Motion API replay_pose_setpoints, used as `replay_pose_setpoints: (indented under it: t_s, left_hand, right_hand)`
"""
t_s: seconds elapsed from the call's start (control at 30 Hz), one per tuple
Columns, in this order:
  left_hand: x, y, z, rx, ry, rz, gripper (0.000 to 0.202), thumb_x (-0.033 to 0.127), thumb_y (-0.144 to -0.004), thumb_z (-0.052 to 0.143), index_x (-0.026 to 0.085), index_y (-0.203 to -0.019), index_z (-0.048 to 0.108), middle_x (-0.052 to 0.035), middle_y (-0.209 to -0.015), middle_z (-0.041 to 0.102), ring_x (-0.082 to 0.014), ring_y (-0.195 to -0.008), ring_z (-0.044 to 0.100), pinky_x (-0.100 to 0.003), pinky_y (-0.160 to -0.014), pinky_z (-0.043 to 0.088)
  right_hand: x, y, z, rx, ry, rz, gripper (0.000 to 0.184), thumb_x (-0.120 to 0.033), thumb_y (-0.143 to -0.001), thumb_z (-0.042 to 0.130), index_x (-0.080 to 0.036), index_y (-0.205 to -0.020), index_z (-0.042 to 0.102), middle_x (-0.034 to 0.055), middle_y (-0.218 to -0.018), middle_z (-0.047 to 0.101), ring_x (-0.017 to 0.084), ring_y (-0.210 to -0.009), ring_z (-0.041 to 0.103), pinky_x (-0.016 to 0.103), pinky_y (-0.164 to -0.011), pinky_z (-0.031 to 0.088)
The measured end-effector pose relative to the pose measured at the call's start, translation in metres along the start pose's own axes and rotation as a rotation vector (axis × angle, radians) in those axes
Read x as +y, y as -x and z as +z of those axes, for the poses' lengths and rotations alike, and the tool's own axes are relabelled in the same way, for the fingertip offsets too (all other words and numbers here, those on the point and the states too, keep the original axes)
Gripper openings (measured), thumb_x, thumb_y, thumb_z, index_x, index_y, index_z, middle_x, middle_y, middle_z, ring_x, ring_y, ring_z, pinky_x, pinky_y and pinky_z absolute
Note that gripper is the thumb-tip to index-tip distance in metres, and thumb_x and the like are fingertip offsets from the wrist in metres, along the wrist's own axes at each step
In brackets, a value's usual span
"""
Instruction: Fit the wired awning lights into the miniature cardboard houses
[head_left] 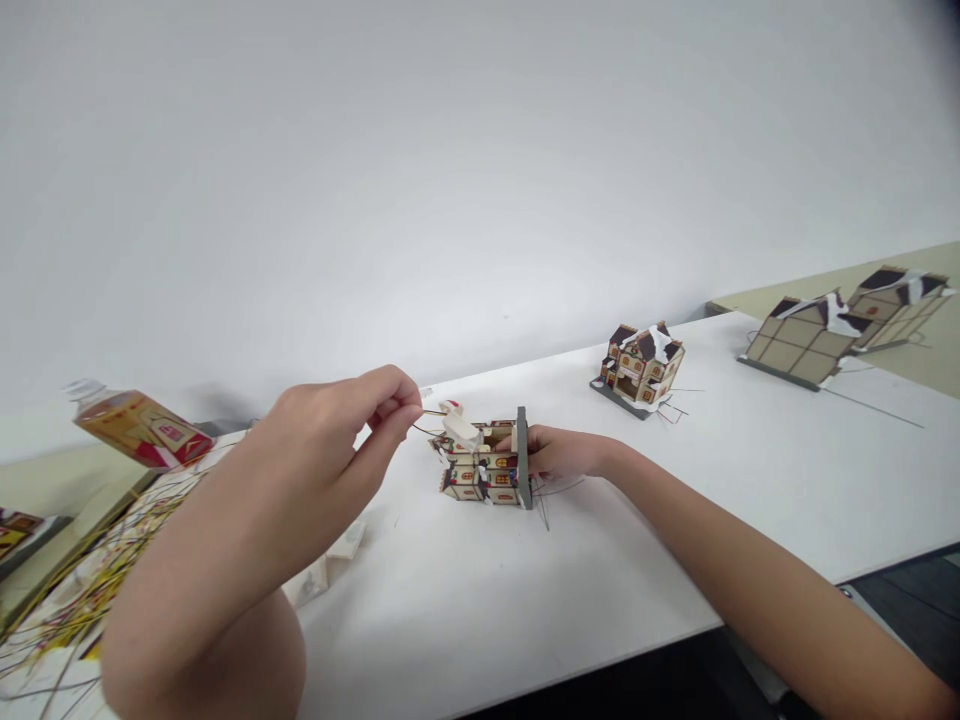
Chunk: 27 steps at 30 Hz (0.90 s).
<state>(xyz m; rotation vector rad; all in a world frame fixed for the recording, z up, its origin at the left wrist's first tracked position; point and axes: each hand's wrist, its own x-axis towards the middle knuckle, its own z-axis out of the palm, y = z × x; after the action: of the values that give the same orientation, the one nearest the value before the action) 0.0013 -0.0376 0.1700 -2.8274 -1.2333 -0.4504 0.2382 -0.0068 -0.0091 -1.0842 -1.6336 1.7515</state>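
Note:
A small model house with cream walls and red-framed windows lies tipped over on the white table, its grey base turned to the right. My right hand grips it from the base side, and some fingers are hidden behind or inside the base. Just left of the house, my left hand is closed in a pinch on a thin dark wire. That wire runs toward a white piece at the house's upper side. Loose thin wires stick out below the base.
Another model house stands upright toward the back. Two more, a nearer house and a farther house, are at far right. At left are a drink bottle, a heap of yellow and dark wires and small white pieces.

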Motion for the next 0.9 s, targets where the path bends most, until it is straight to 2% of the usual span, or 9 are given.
replay_pose_setpoints:
  t_s: [0.27,0.37,0.43,0.53,0.63,0.73,0.9]
  left_hand:
    - [0.001,0.001,-0.001,-0.014,-0.012,-0.002,0.026,0.04,-0.093,0.038,0.024,-0.08,0.055,0.0034,-0.06,0.054,-0.0111,-0.049,0.043,-0.026,-0.049,0.031]
    - [0.002,0.0,-0.001,-0.013,-0.006,0.006,0.025,0.039,-0.093,0.038,0.024,-0.08,0.054,0.0035,-0.06,0.053,-0.0111,-0.049,0.043,-0.026,-0.05,0.031]
    - [0.003,-0.002,0.001,-0.02,0.005,0.011,0.024,0.037,-0.093,0.039,0.023,-0.079,0.053,0.0034,-0.06,0.053,-0.0109,-0.049,0.043,-0.025,-0.051,0.031]
    - [0.004,-0.004,0.003,-0.04,0.024,0.014,0.023,0.033,-0.093,0.039,0.022,-0.079,0.052,0.0029,-0.062,0.054,-0.0107,-0.052,0.045,-0.024,-0.053,0.033]
    - [0.005,-0.006,0.005,-0.073,0.035,0.009,0.022,0.032,-0.093,0.039,0.021,-0.08,0.053,0.0024,-0.063,0.056,-0.0106,-0.053,0.047,-0.024,-0.052,0.033]
    - [0.005,-0.008,0.009,-0.116,0.046,0.007,0.024,0.032,-0.093,0.038,0.02,-0.08,0.053,0.0018,-0.064,0.056,-0.0111,-0.054,0.048,-0.024,-0.052,0.033]
    - [0.008,-0.018,0.021,-0.183,0.035,0.048,0.025,0.031,-0.095,0.034,0.021,-0.082,0.053,0.0004,-0.072,0.059,-0.0135,-0.064,0.052,-0.025,-0.057,0.035]
  right_hand:
    - [0.001,0.0,0.0,-0.085,-0.053,-0.033,0.026,-0.014,-0.072,0.061,-0.018,-0.097,0.069,0.0035,-0.101,0.068,0.015,-0.093,0.062,0.027,-0.082,0.049]
    - [-0.001,0.004,-0.003,-0.108,-0.005,-0.011,0.027,-0.02,-0.074,0.063,-0.02,-0.1,0.07,0.0032,-0.105,0.068,0.016,-0.097,0.062,0.028,-0.085,0.048]
    - [-0.005,0.01,-0.008,-0.104,0.064,0.001,0.022,-0.024,-0.075,0.063,-0.02,-0.095,0.072,0.0024,-0.1,0.069,0.016,-0.094,0.062,0.026,-0.081,0.048]
    - [-0.012,0.02,-0.018,-0.042,0.187,0.036,0.021,-0.032,-0.076,0.063,-0.021,-0.091,0.072,0.0005,-0.089,0.068,0.013,-0.076,0.059,0.022,-0.062,0.045]
    - [-0.016,0.031,-0.029,0.048,0.302,0.112,0.022,-0.038,-0.077,0.061,-0.024,-0.091,0.071,-0.0009,-0.075,0.063,0.009,-0.056,0.047,0.021,-0.045,0.031]
    - [-0.02,0.04,-0.038,0.125,0.39,0.133,0.019,-0.04,-0.077,0.059,-0.024,-0.082,0.069,0.0006,-0.073,0.061,0.009,-0.053,0.044,0.022,-0.042,0.028]
    - [-0.02,0.053,-0.051,0.192,0.542,0.156,0.02,-0.042,-0.077,0.058,-0.026,-0.082,0.068,0.0036,-0.082,0.064,0.012,-0.059,0.051,0.023,-0.046,0.037]
